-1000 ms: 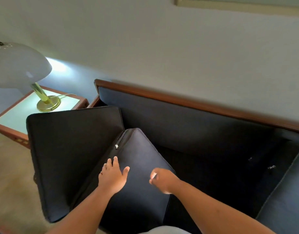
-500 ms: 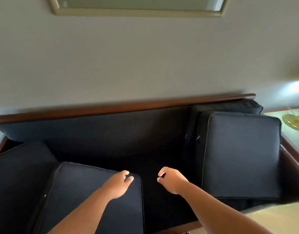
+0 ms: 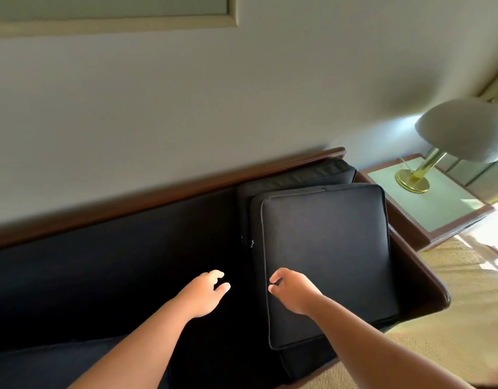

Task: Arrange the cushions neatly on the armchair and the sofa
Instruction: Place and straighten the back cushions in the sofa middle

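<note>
Left hand (image 3: 202, 296): at 6 o'clock, low in view, forearm coming in from 7. Fingers loosely curled, thumb and forefinger apart, nothing held. Hung over the dark seat of the sofa (image 3: 101, 262); contact with the seat could not be told.
Right hand (image 3: 294, 293): at 5 o'clock, just beside the left hand, a narrow gap between them. Fingers loosely curled, tips at the piped left edge of the top cushion (image 3: 326, 256). Nothing gripped; whether the tips touched the edge could not be told.
Top cushion: dark, square, piped seam, at 4 o'clock, at the right end of the sofa. Lay tilted, upper edge toward the backrest, lower corner toward the front of the seat. A zip pull showed at its left side.
Lower cushion (image 3: 298, 175): same dark cloth, under and behind the top one, its upper edge showing at 2 o'clock against the backrest.
Padded dark-blue surface (image 3: 59, 360): at 7 o'clock; cushion or seat, could not be told.
Wooden rail (image 3: 158, 197): brown, ran along the sofa back from 9 to 1 o'clock, blurred.
Carpet (image 3: 452, 318): tan, woven, at 4 o'clock, past the sofa's right arm.
Side table (image 3: 438, 209): at 3 o'clock, pale top in a wooden frame, just beside the sofa's arm.
Lamp (image 3: 412, 181): brass base on the table, pale domed shade above at 2 o'clock, lit.
Wall (image 3: 186, 108): pale grey, behind the sofa.
Picture frame (image 3: 129, 23): at 11 o'clock, cut by the top edge.
</note>
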### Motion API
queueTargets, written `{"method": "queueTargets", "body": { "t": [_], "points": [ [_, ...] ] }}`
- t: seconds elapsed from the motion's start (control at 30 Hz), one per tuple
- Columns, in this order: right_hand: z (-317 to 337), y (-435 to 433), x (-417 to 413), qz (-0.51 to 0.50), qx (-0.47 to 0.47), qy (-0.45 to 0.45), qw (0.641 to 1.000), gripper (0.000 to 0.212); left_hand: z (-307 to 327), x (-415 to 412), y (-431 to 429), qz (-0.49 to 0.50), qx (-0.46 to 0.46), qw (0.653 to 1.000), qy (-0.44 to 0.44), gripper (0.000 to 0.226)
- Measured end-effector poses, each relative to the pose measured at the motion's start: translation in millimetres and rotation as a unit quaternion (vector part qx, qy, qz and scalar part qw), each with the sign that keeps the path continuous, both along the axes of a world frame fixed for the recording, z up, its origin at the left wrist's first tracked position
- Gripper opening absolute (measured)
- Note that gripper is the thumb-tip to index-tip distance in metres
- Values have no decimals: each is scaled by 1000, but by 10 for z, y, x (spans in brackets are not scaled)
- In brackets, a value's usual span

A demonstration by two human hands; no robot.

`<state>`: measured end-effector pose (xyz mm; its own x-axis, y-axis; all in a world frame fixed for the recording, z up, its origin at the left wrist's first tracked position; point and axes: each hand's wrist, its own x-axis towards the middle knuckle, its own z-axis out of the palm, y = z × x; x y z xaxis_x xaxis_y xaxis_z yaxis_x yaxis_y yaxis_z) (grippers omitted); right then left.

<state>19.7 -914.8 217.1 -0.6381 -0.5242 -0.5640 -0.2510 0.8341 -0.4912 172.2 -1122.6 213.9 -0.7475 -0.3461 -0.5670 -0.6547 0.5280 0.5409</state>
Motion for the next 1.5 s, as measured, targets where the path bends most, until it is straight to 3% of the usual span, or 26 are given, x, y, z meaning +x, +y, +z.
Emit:
{"method": "queueTargets", "body": {
  "t": [0.27,0.4,0.67,0.87,1.27,1.5],
  "points": [
    [35,444,-1186,-16,9,4,1000,17,50,-1459,339,-26,-50,998,34,57],
    [125,599,-1612,-13,11,10,1000,27,116,-2047,336,-38,-124,990,55,61],
    [125,674,-2340,-36,-11,12,999,29,222,-2926,141,-115,-242,963,-12,75],
    [79,534,-2693,-20,-14,37,999,38,164,-3213,21,-130,-233,959,-91,79],
    [44,254,-3195,26,11,113,993,74,9,-3372,-96,-119,-243,955,-121,111],
    [-40,162,-3311,59,49,122,990,81,-51,-3446,-150,-79,-211,969,-103,99]
  ]
}}
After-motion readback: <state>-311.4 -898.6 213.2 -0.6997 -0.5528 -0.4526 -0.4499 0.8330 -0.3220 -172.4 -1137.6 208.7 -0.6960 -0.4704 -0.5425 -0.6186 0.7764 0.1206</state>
